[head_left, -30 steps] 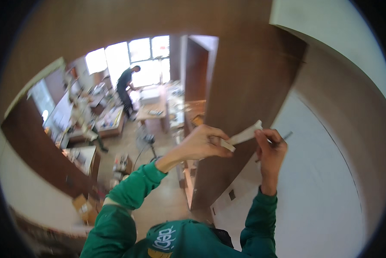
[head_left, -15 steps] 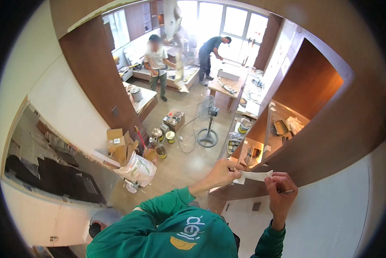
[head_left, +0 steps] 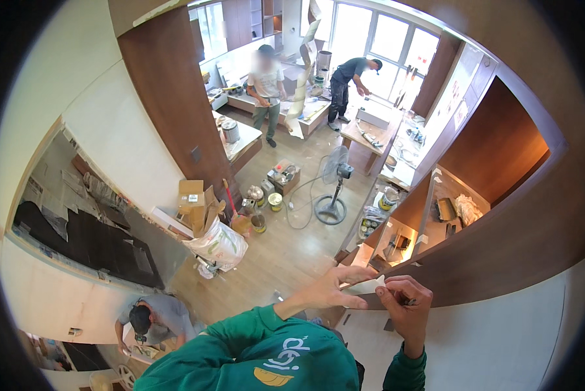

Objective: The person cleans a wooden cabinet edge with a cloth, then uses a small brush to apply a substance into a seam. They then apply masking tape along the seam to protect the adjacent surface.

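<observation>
Since half a second ago my view has tipped a bit further down into the room, and both hands sit lower in frame while keeping hold of the same pale strip.

Around me: a pedestal fan [head_left: 335,186] stands on the wood floor near centre, its cord looping away at 9 o'clock. Paint cans [head_left: 274,201] cluster left of it, plus a stuffed white sack [head_left: 219,244] and an open cardboard box [head_left: 191,195] with a small white label on its flap, out at 10 o'clock from my hands. A person in a grey shirt [head_left: 156,316] crouches at 9 o'clock, and two more people work by the bright windows at 12. Between me and the room runs the dark brown panel [head_left: 501,260], and its edge is right where my hands are.

My left hand [head_left: 331,290] reaches in from 7 o'clock, fingers spread flat and pressing the strip of white tape [head_left: 370,285] against the panel edge. My right hand [head_left: 406,303] is pinched shut on the strip's right end, thumb and forefinger closed. I think there's a thin dark tool tucked in that hand too, but it's too small to be sure.

So the strip lies between the two hands, touching both, along the panel's lower edge.
</observation>
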Available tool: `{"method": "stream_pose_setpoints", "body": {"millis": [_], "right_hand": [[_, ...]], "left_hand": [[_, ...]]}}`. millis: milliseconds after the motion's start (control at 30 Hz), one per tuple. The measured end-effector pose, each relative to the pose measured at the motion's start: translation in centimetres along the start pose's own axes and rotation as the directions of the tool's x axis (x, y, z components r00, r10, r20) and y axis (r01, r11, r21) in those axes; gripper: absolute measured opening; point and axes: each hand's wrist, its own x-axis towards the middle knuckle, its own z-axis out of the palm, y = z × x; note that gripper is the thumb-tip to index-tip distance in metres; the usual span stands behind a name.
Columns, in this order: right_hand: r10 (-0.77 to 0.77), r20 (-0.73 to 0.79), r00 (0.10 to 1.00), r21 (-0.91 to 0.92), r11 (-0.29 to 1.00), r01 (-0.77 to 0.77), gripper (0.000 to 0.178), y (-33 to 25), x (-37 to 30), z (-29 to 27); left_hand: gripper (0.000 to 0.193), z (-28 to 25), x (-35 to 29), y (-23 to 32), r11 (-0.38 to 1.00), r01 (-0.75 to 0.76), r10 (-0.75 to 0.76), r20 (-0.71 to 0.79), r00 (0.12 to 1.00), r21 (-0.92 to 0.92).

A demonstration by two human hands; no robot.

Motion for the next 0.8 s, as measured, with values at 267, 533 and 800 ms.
{"method": "stream_pose_setpoints", "body": {"millis": [267, 533, 800], "right_hand": [[0.171, -0.192, 0.966, 0.108, 0.982, -0.152, 0.007, 1.8, -1.5, -2.7], [0.242, -0.214, 0.946, 0.176, 0.963, -0.207, 0.007, 3.1, -1.9, -1.6], [0.152, -0.299, 0.942, 0.099, 0.987, -0.127, 0.006, 1.4, 0.8, -0.8]], "left_hand": [[0.029, -2.1, -2.6, -3.4, 0.940, 0.291, -0.279, 0.089, 0.956, -0.176], [0.023, -5.3, -5.3, -2.5, 0.978, 0.198, -0.202, -0.056, 0.978, -0.060], [0.030, -7.6, -5.3, -0.8, 0.873, 0.397, -0.418, -0.017, 0.908, -0.284]]}}
